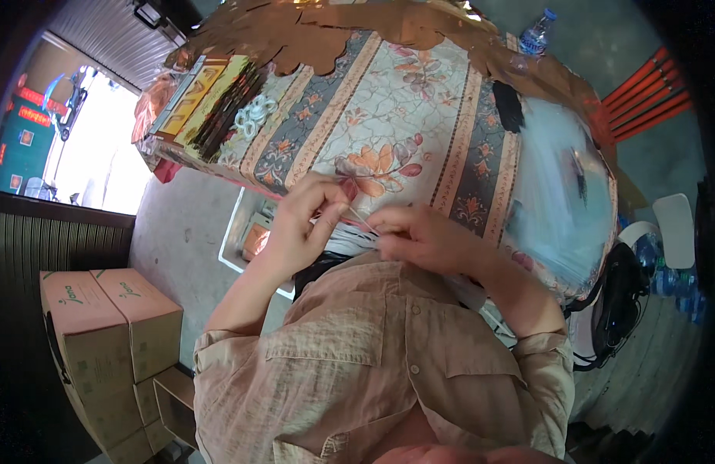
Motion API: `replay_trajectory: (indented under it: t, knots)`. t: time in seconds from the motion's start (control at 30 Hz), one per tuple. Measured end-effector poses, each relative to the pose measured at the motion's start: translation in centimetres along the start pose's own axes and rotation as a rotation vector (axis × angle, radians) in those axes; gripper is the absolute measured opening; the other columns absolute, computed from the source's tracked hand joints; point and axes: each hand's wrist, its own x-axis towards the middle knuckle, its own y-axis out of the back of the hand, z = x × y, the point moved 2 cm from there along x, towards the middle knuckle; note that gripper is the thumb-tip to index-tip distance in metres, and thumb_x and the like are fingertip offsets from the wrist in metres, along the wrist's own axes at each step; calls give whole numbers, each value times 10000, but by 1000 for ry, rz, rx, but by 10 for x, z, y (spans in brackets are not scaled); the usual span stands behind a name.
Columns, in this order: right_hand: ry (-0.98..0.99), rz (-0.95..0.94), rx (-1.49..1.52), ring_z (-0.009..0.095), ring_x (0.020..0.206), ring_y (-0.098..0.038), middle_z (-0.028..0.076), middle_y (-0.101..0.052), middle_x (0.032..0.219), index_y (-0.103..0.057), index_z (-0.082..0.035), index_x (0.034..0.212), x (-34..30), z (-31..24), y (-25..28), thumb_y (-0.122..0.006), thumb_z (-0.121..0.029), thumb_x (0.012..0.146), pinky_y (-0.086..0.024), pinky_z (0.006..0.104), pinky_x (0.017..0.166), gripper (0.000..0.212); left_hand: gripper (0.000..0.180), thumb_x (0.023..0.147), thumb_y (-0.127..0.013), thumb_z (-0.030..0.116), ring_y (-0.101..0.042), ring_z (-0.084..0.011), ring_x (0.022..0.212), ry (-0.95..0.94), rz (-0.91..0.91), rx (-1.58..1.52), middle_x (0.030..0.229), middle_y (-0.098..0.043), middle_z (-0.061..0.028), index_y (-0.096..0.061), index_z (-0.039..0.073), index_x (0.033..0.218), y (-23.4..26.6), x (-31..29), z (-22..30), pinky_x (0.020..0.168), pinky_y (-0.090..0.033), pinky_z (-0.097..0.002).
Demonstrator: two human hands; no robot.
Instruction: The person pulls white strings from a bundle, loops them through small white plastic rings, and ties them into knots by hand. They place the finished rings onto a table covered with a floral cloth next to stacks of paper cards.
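Note:
Close to my body, at the near edge of the table, a thin pale cord-like piece stretches between my two hands. The fingertips of my left hand pinch its upper end. My right hand is closed at its lower end, with the fingers bent together. Whether it is a string or a thin stick is too small to tell. Beneath the hands lies a patterned floral tablecloth. A bunch of white looped rings rests farther off to the left.
Beside the rings are dark strips and yellow packets. Clear plastic bags cover the table's right side. A water bottle and a red chair are at the far right. Cardboard boxes stand at left; a white bin sits below the table.

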Motion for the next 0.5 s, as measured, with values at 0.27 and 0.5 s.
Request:
replay_trajectory:
  t: [0.27, 0.5]
  knots:
    - [628, 606, -302, 51, 636, -501, 10, -563, 755, -578, -34, 934, -4, -91, 85, -467, -86, 875, -424, 193, 572, 137, 325, 909, -434, 192, -445, -142, 1062, -32, -280, -901, 1052, -478, -74, -344, 38, 1181, -55, 70, 46, 808, -414, -279]
    - [772, 1287, -399, 145, 843, -600, 91, -633, 863, -542, 29, 1056, -107, -128, 224, -485, -118, 872, -449, 238, 805, 242, 262, 916, -408, 254, -552, -116, 649, 248, -714, -535, 668, -521, -25, -503, 49, 785, -26, 99, 65, 620, -446, -252]
